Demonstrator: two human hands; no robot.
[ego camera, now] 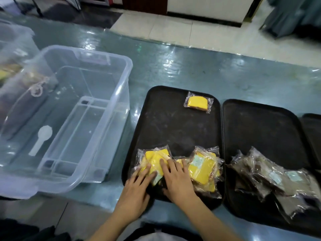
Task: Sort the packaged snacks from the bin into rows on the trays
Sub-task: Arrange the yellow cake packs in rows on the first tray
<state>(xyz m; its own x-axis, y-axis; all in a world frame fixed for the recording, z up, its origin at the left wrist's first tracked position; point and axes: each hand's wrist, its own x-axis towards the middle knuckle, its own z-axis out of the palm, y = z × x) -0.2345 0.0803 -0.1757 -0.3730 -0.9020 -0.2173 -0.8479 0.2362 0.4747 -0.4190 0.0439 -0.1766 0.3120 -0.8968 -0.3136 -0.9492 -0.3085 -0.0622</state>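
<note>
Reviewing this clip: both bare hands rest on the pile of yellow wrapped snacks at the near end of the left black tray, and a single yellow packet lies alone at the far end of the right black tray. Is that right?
Not quite. The head view shows the single yellow packet at the far end of the left black tray, the same tray where the left hand and right hand rest on the pile of yellow wrapped snacks. The right black tray holds only dark brown packets.

Clear glossy plastic bin [111, 87], matt scuffed black trays [170, 122], crinkly transparent snack wrappers [198, 102], shiny wet-looking tabletop [191, 66].
</note>
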